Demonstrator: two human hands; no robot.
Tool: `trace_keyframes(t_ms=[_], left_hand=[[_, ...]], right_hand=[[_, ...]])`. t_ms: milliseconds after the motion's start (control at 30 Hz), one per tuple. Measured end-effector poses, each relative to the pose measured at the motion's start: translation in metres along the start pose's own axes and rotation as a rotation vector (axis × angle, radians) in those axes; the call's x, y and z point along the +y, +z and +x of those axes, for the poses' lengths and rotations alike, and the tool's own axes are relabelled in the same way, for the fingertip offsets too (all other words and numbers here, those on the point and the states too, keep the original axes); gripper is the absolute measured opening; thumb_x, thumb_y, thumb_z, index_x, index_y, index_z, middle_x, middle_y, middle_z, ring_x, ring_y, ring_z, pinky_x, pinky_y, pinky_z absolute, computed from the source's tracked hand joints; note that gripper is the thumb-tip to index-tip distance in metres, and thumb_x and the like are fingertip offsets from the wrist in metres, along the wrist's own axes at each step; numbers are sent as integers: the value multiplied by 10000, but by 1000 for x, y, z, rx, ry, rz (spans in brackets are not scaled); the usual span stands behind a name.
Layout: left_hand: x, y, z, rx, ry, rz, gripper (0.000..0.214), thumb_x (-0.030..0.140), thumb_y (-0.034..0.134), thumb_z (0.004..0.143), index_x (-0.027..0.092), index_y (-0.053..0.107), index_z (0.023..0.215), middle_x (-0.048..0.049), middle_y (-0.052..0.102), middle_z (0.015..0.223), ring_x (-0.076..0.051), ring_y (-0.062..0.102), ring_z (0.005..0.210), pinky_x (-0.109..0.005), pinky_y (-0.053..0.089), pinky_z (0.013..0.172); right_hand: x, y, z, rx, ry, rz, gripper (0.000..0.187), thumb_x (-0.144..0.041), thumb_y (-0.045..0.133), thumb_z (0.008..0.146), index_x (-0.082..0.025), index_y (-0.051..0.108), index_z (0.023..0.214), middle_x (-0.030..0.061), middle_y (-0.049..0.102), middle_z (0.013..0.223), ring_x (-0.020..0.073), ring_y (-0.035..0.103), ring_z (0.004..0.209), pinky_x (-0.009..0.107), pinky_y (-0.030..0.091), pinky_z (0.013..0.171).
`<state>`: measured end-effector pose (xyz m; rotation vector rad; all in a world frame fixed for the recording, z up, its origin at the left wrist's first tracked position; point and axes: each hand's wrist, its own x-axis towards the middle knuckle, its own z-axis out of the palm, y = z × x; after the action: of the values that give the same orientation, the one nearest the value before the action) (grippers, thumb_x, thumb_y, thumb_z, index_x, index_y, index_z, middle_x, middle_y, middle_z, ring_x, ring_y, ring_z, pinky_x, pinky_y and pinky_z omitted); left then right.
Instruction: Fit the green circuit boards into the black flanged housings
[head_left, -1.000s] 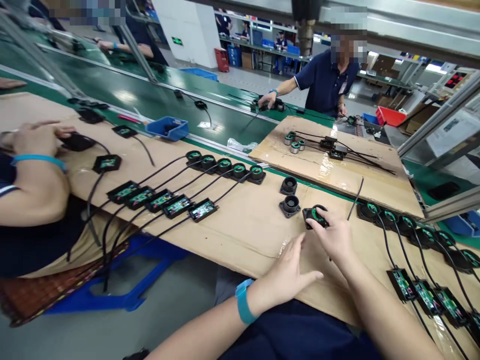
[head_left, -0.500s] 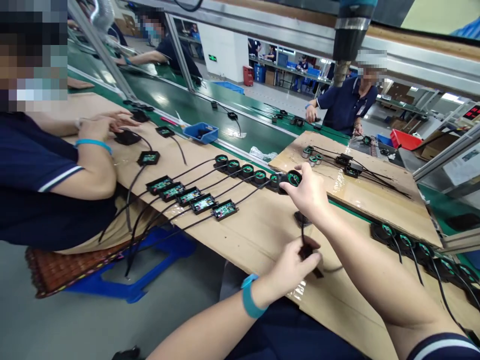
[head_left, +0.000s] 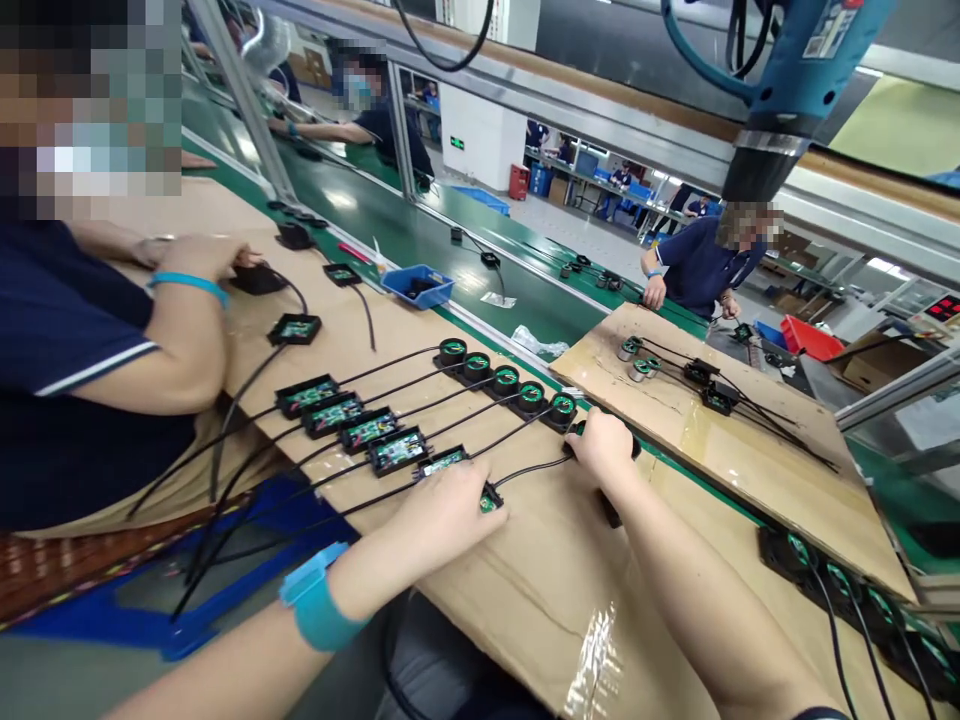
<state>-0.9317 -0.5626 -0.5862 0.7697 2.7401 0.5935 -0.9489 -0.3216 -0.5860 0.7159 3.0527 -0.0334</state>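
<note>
My left hand [head_left: 442,505], with a teal band at its wrist, is closed over a black box with a green circuit board [head_left: 490,500], mostly hidden under the palm. A black cable runs from it to a round black housing [head_left: 577,437], which my right hand [head_left: 606,445] grips at the end of a row of round housings [head_left: 505,380]. Beside my left hand lie several open black boxes with circuit boards [head_left: 369,428], each cabled to a housing. A dark part [head_left: 610,508] sits partly hidden below my right forearm.
A blue-handled power tool [head_left: 795,100] hangs at the upper right. Another person [head_left: 97,320] works at the left end of the cardboard-covered table. More round housings [head_left: 840,590] line the right edge. A blue bin [head_left: 418,287] stands by the green conveyor [head_left: 337,205].
My left hand has moved left with the circuit-board box, down beside the other boxes. My right hand has lowered its round housing to the row's end. The view has shifted.
</note>
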Motion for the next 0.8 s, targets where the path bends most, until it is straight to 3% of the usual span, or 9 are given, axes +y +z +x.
trace_keyframes(t_ms=[100, 233, 333, 500, 667, 800], left_hand=[[3, 3, 16, 16, 49, 187, 334, 279, 674, 838, 107, 624, 1119, -210, 700, 1057, -352, 698, 970, -423, 534, 806], [-9, 14, 25, 10, 131, 291, 325, 230, 687, 856, 77, 645, 1139, -232, 690, 1060, -370, 689, 998, -439, 564, 809], [-19, 20, 25, 16, 174, 282, 320, 221, 708, 841, 104, 654, 1134, -218, 687, 1081, -368, 683, 1008, -442, 572, 812], [-31, 8, 38, 12, 198, 236, 255, 169, 680, 817, 143, 644, 1069, -171, 693, 1002, -337, 701, 906, -411, 563, 765], [-40, -8, 54, 21, 165, 200, 394, 325, 719, 782, 164, 603, 1122, -128, 705, 887, -334, 710, 870, -396, 537, 779], [-34, -6, 46, -85, 184, 160, 450, 357, 719, 756, 175, 594, 1148, -123, 720, 901, -348, 711, 873, -419, 531, 795]], right_hand=[[5, 0, 15, 41, -4, -11, 421, -462, 712, 840, -120, 667, 1081, 185, 732, 1012, 331, 694, 958, 407, 533, 774], [11, 4, 24, 201, -233, 48, 398, -422, 719, 864, -133, 706, 1137, 166, 693, 1174, 313, 598, 1124, 417, 477, 979], [9, 11, 30, 193, -339, 165, 420, -452, 709, 879, -165, 726, 1185, 134, 655, 1308, 300, 542, 1210, 426, 433, 1057], [-4, 20, 40, 87, -296, 160, 374, -429, 672, 905, -176, 746, 1170, 148, 646, 1346, 323, 522, 1253, 466, 431, 1028], [-13, 21, 37, 83, -290, 120, 292, -402, 651, 916, -184, 748, 1084, 133, 682, 1268, 322, 535, 1183, 453, 439, 959], [-14, 20, 32, 74, -291, 108, 319, -404, 640, 924, -162, 720, 1116, 130, 690, 1229, 307, 536, 1103, 425, 435, 892]])
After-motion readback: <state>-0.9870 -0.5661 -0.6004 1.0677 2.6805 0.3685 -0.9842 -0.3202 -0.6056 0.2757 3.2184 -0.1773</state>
